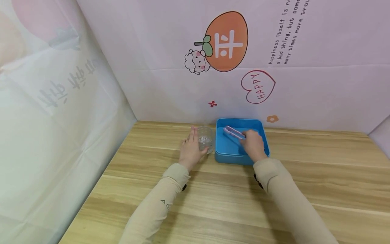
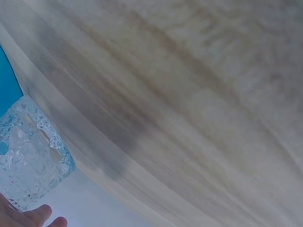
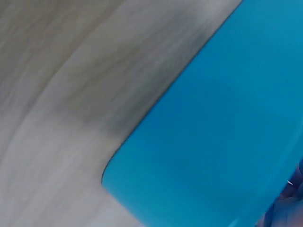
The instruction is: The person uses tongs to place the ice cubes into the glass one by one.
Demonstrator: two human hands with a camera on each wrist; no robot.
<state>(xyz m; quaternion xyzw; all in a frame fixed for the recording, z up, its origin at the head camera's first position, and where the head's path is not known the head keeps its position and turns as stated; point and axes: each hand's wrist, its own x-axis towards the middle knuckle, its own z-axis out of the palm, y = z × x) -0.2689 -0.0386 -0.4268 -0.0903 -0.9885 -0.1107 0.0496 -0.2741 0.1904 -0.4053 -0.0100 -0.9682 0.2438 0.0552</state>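
Note:
My left hand (image 1: 189, 150) holds a clear glass (image 1: 205, 135) from its left side, thumb across the front and fingers along the side. In the left wrist view, the textured glass (image 2: 33, 156) stands above the fingertips at the lower left. My right hand (image 1: 254, 144) grips pink-and-white tongs (image 1: 234, 132) above the inside of a blue box (image 1: 231, 158). The tongs' tips point left toward the glass. In the right wrist view the box's wall (image 3: 203, 123) fills much of the frame, and that hand is mostly hidden.
The box stands on a wood-grain table (image 1: 213, 203), just right of the glass. Behind it rises a pale printed wall cloth (image 1: 170, 95); another white cloth (image 1: 61, 142) hangs at the left. Small dark shapes (image 3: 291, 184) inside the box are too blurred to tell.

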